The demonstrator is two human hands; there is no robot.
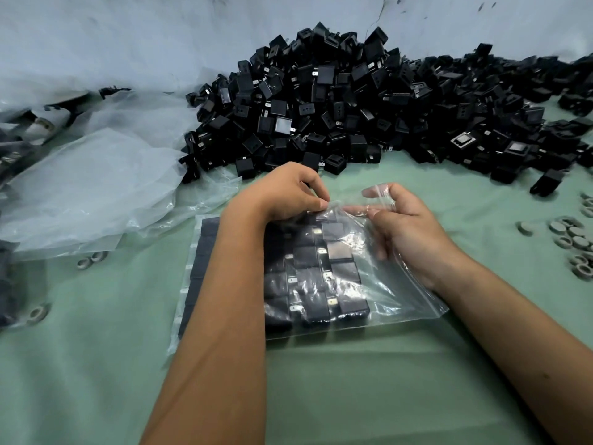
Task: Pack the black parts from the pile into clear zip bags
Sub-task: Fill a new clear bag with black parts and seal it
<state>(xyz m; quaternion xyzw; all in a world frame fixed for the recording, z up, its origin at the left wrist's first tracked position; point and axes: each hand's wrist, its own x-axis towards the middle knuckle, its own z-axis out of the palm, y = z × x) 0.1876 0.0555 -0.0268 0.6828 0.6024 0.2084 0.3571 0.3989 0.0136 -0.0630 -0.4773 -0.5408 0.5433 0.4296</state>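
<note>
A clear plastic zip bag (pixel 369 284) lies flat on the pale green table cover (pixel 353 380) near the person, holding rows of square black plastic parts (pixel 333 277) with small metal tabs, packed side by side. The left hand (pixel 288 191) pinches the far edge of the bag between thumb and curled fingers. The right hand (pixel 398 220) is just beside it on the right, partly inside or under the clear film, with its fingers curled round the bag's mouth and gripping it. Beyond the hands, at the far side of the table, a large loose pile of the same black parts (pixel 353 104) stretches to the right. Crumpled sheets of clear plastic (pixel 96 184) lie to the left. Small grey rings (pixel 571 239) are scattered at the right edge, and a few more lie at the near left.
</note>
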